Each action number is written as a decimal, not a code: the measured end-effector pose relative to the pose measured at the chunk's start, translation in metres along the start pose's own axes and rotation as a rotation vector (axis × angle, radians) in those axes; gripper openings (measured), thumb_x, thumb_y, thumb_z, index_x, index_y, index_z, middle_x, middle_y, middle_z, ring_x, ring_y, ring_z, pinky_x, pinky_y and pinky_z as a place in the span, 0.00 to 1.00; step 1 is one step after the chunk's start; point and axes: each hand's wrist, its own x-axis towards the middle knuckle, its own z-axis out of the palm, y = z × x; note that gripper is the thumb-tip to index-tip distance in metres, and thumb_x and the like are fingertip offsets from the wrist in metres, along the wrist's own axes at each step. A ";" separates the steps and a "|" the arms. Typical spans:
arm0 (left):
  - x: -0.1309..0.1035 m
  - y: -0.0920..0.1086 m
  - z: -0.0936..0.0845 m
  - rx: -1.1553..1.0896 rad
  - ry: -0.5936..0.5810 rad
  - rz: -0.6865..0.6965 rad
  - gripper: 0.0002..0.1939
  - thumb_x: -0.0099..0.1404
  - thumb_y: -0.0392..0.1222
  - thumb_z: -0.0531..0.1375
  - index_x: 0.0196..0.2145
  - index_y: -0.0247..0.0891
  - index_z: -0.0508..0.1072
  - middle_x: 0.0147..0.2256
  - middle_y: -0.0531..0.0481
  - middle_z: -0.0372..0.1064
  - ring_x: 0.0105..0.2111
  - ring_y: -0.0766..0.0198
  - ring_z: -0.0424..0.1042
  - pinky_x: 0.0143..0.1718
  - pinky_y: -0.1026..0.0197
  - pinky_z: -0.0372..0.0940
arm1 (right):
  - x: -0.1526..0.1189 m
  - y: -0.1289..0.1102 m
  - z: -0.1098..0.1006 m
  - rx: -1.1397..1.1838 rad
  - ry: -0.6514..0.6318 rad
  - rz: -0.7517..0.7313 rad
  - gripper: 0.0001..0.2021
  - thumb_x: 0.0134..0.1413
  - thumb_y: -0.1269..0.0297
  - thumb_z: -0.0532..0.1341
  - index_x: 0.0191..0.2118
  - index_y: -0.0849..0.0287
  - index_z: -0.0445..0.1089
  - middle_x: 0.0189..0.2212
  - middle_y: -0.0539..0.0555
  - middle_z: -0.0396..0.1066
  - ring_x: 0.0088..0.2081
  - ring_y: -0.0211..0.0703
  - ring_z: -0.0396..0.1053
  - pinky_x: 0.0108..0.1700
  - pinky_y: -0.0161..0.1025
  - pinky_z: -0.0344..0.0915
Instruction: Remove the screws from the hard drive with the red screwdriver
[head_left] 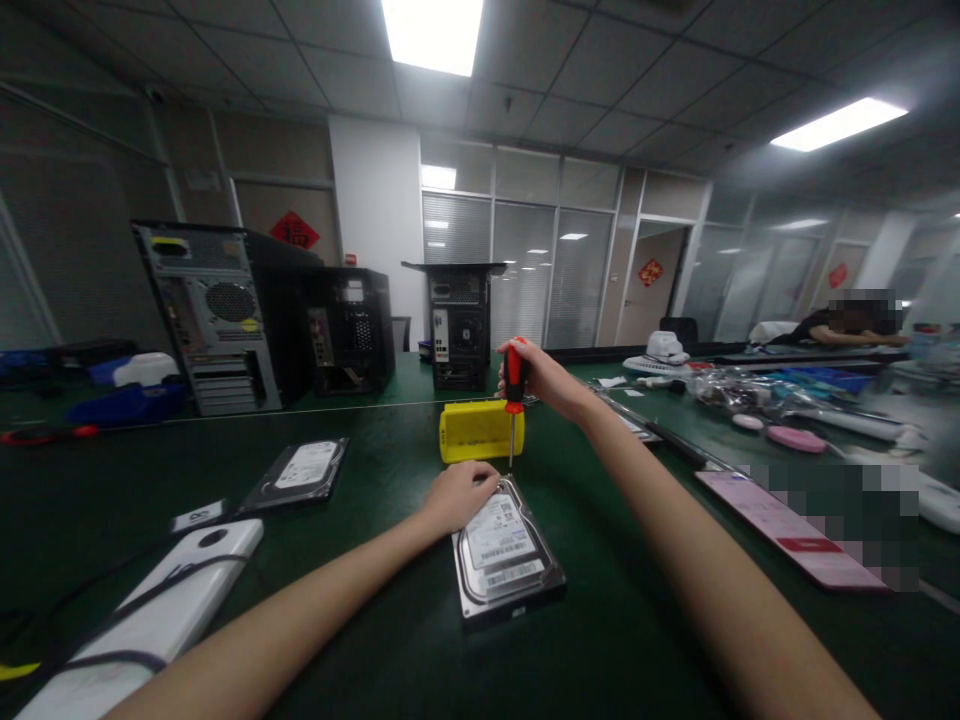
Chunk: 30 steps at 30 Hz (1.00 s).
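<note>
Partly hidden: hard drive (pixel 504 548) under left hand (pixel 457 497), grip unclear; right hand (pixel 541 372) closed round screwdriver (pixel 514 378).

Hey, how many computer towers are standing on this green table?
3 in view: a large tower on the left, a smaller tower just right of it, and a third tower beyond the yellow box. Others might be hidden behind them.

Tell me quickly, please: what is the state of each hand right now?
Left hand: resting on the near hard drive; whether it grips cannot be told.
Right hand: closed around the red-and-black screwdriver, shaft pointing down.
</note>
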 end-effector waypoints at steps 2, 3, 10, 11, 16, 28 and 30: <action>0.000 0.000 0.000 0.001 -0.002 -0.008 0.16 0.64 0.46 0.50 0.39 0.40 0.76 0.42 0.50 0.73 0.41 0.59 0.70 0.42 0.63 0.62 | 0.000 0.000 0.001 -0.026 0.014 -0.011 0.15 0.51 0.50 0.56 0.40 0.55 0.62 0.28 0.48 0.64 0.28 0.37 0.68 0.33 0.41 0.70; 0.000 0.000 0.000 0.002 -0.003 -0.013 0.16 0.64 0.46 0.50 0.39 0.40 0.76 0.42 0.50 0.73 0.42 0.58 0.70 0.43 0.63 0.62 | 0.000 0.000 0.001 -0.037 0.025 -0.016 0.15 0.50 0.51 0.57 0.39 0.55 0.62 0.27 0.47 0.64 0.28 0.37 0.68 0.33 0.41 0.70; 0.001 -0.002 0.002 0.003 0.001 -0.011 0.17 0.64 0.46 0.50 0.40 0.40 0.76 0.43 0.49 0.73 0.42 0.58 0.70 0.43 0.63 0.62 | -0.001 -0.002 0.004 -0.080 0.066 -0.085 0.14 0.46 0.55 0.62 0.34 0.57 0.59 0.32 0.48 0.66 0.28 0.36 0.69 0.33 0.38 0.70; 0.001 -0.002 0.002 0.004 0.001 -0.011 0.17 0.64 0.46 0.50 0.40 0.40 0.76 0.42 0.49 0.73 0.42 0.58 0.70 0.42 0.63 0.62 | -0.001 -0.003 0.004 -0.088 0.075 -0.087 0.15 0.45 0.55 0.63 0.33 0.57 0.59 0.32 0.48 0.67 0.28 0.35 0.69 0.33 0.38 0.70; 0.001 0.000 0.001 0.003 0.002 -0.003 0.16 0.63 0.46 0.50 0.38 0.40 0.76 0.41 0.49 0.74 0.41 0.58 0.70 0.41 0.63 0.62 | -0.004 -0.005 0.007 -0.139 0.087 -0.113 0.19 0.43 0.55 0.65 0.33 0.57 0.55 0.27 0.48 0.70 0.24 0.35 0.69 0.30 0.37 0.69; 0.000 -0.002 0.001 -0.011 0.008 0.015 0.17 0.63 0.48 0.50 0.39 0.40 0.76 0.41 0.49 0.74 0.40 0.58 0.70 0.42 0.63 0.62 | 0.000 0.002 0.004 -0.021 0.061 -0.010 0.17 0.49 0.47 0.57 0.36 0.56 0.60 0.22 0.46 0.64 0.22 0.35 0.67 0.29 0.38 0.69; 0.001 -0.003 0.001 -0.014 0.007 0.018 0.17 0.64 0.48 0.50 0.39 0.40 0.76 0.41 0.50 0.74 0.40 0.58 0.70 0.42 0.63 0.62 | 0.001 0.002 0.003 0.001 0.042 0.010 0.18 0.51 0.45 0.54 0.36 0.56 0.61 0.24 0.47 0.65 0.23 0.36 0.68 0.30 0.39 0.69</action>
